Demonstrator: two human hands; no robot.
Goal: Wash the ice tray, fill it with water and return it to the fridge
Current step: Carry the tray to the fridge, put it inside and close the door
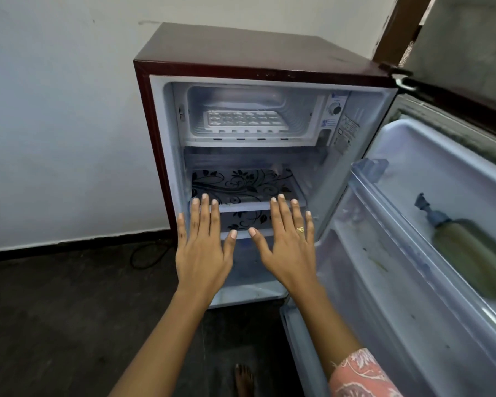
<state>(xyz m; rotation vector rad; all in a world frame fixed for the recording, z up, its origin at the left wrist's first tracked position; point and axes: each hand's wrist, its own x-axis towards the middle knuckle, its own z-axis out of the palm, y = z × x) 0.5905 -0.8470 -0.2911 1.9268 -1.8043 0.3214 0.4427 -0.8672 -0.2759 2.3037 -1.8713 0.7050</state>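
- Head view: the small maroon fridge (241, 50) is standing against the wall at 12 o'clock, and its door (407, 296) is hanging open toward 3 o'clock.
- The white ice tray (245, 120) is lying flat on the floor of the freezer compartment (301, 110) at the top of the fridge. It is at 12 o'clock from both hands and well apart from them.
- The left hand (202, 250) is hovering palm down in front of the flower-patterned shelf (241, 183), with fingers straight and slightly spread, gripping nothing.
- The right hand (287, 247) is hovering just beside it at 3 o'clock, fingers likewise straight and fanned, holding nothing. The two thumbs are pointing toward each other without touching.
- A gold ring (300, 229) is sitting on a right-hand finger, and a patterned pink sleeve (361, 376) is showing at 5 o'clock.
- A pump bottle (470, 253) is lying in the door rack at 3 o'clock.
- A dark cable (146, 257) is trailing on the floor at 9 o'clock, and a bare foot (243, 379) is showing at 6 o'clock.
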